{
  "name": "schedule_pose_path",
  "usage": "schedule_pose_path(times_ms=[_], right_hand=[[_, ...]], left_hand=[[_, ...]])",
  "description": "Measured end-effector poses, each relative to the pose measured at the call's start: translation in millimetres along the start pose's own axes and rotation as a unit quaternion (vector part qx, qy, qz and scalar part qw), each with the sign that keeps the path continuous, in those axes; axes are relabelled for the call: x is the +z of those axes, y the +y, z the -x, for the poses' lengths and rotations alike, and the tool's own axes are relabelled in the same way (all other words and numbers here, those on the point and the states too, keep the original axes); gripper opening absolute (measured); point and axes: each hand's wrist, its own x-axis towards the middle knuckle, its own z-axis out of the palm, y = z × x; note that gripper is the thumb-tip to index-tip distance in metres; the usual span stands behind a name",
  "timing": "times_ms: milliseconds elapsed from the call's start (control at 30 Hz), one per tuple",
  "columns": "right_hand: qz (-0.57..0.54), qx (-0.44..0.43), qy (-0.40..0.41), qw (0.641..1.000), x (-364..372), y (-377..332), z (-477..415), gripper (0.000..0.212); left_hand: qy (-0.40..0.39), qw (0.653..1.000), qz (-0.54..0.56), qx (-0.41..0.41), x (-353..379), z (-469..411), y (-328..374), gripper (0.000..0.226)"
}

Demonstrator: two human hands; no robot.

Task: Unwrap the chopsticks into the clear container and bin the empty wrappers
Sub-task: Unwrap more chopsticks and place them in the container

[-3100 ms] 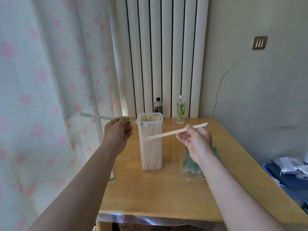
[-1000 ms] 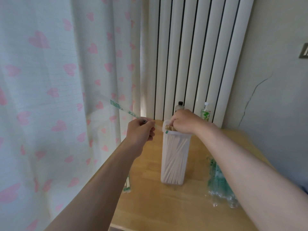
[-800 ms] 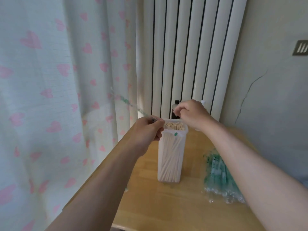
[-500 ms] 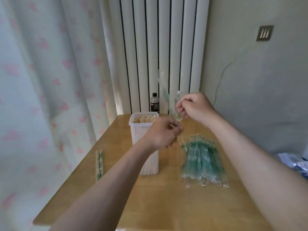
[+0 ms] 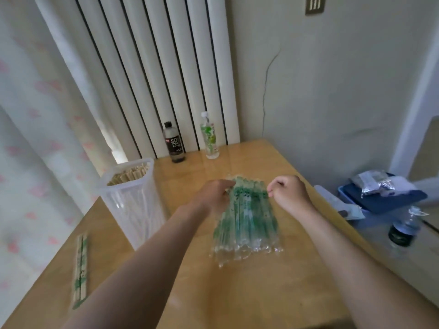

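Head: curled left hand [image 5: 215, 194] and right hand [image 5: 288, 193] seemingly pinch wrapper pile [image 5: 247, 219].

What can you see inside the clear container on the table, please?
The clear container is packed with bare wooden chopsticks, standing on end, their tops near the rim. Its floor is hidden beneath them.

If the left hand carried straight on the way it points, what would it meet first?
The pile of wrapped chopsticks; the left hand seems to be right at its far end, though contact is unclear.
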Motion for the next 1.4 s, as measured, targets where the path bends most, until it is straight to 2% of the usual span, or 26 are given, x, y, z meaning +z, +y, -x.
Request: schedule_pose_path(times_ms=[267,400,700,967,1133,1400], right_hand=[[-0.063,0.069,0.032,0.995,27,66,-24,0.022],[-0.084,0.077,0.028,0.993,25,69,-27,0.023],[-0.059,0.064,0.003,0.996,17,59,-17,0.028],[-0.002,-0.035,0.002,0.999,-6,-23,16,0.035],[-0.013,-0.114,-0.022,0.993,14,-97,56,0.031],[0.026,-0.197,-0.108,0.974,86,-172,119,0.031]], left_hand=[[-0.017,0.987,-0.159,0.011,23,-34,-15,0.045],[-0.012,0.985,-0.172,0.022,29,-42,-18,0.056],[0.016,0.989,-0.145,0.024,24,-31,-11,0.051],[0.092,0.989,-0.090,0.067,-14,5,12,0.044],[0.098,0.990,-0.051,0.092,-40,61,11,0.042],[0.156,0.987,0.001,0.030,-71,164,-50,0.033]])
